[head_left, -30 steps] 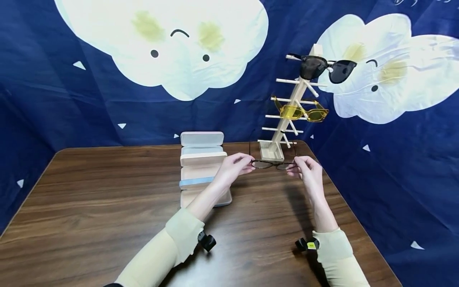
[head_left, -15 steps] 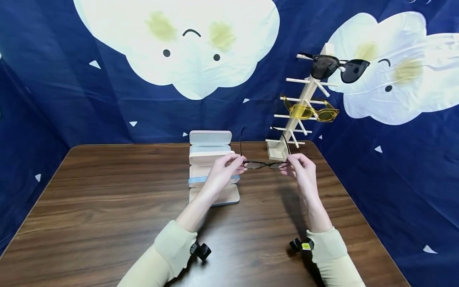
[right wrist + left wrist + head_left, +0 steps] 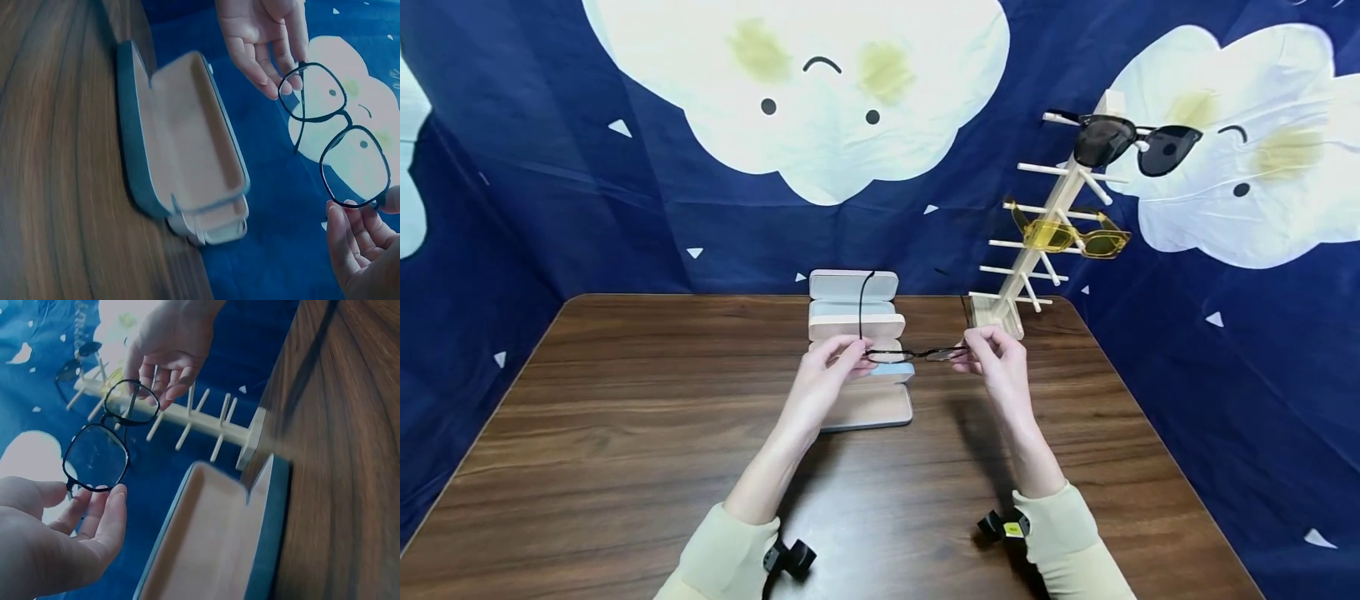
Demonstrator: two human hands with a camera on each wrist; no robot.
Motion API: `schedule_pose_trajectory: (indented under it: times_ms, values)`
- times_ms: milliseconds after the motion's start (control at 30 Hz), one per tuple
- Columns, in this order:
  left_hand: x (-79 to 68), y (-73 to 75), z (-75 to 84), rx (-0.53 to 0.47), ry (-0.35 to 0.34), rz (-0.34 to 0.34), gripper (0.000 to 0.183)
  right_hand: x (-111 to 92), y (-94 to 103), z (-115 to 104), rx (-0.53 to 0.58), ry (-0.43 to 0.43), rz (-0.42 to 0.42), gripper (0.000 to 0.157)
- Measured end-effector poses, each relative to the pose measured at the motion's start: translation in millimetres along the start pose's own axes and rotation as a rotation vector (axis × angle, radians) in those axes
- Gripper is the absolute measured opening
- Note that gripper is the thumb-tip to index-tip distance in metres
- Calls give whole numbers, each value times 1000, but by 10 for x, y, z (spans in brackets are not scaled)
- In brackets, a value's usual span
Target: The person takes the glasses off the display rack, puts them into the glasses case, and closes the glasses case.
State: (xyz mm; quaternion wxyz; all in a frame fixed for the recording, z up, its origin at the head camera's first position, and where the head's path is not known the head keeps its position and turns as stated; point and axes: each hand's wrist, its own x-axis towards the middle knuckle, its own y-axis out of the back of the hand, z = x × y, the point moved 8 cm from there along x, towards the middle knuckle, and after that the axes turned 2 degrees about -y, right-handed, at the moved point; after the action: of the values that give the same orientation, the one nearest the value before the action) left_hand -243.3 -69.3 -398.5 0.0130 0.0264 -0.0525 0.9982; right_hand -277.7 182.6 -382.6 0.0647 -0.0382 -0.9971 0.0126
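Both hands hold a pair of black-framed eyeglasses [image 3: 917, 354] with clear lenses, raised above the table. My left hand [image 3: 822, 382] pinches the left end of the frame between thumb and fingers; my right hand [image 3: 1000, 367] pinches the other end. The temples are unfolded and point away from me. In the left wrist view the left hand [image 3: 69, 544] grips the frame near its hinge. Below and behind the glasses stands a row of several open glasses cases [image 3: 868, 406], partly hidden by the left hand. The nearest case [image 3: 194, 131] has a beige lining and a blue-grey outside.
A wooden eyewear stand [image 3: 1051, 212] with side pegs rises at the table's back right. Black sunglasses [image 3: 1105, 140] hang at its top, yellow-framed sunglasses [image 3: 1048, 236] lower down. Dark blue cloth with clouds [image 3: 647, 208] hangs behind the brown wooden table [image 3: 625, 467].
Both hands have carried the eyeglasses leftward, away from the stand's base and over the row of cases. The head view has shifted slightly left. Both hands keep their hold.
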Motion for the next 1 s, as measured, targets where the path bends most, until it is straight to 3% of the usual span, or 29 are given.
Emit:
schedule_pose_trajectory:
  times_ms: [133,333,567,1000]
  values:
    - [-63,131,-19,-13,11,36,30,-33,-137,12,-10,-4,-20,11]
    - [-128,295,3,-2,1,74,30,-61,-327,24,-1,1,-45,23]
    - [-175,464,2,46,-8,125,31,-106,-494,90,22,-18,-73,17]
    - [-247,557,-44,58,-5,144,29,-176,-554,163,30,-54,-78,14]
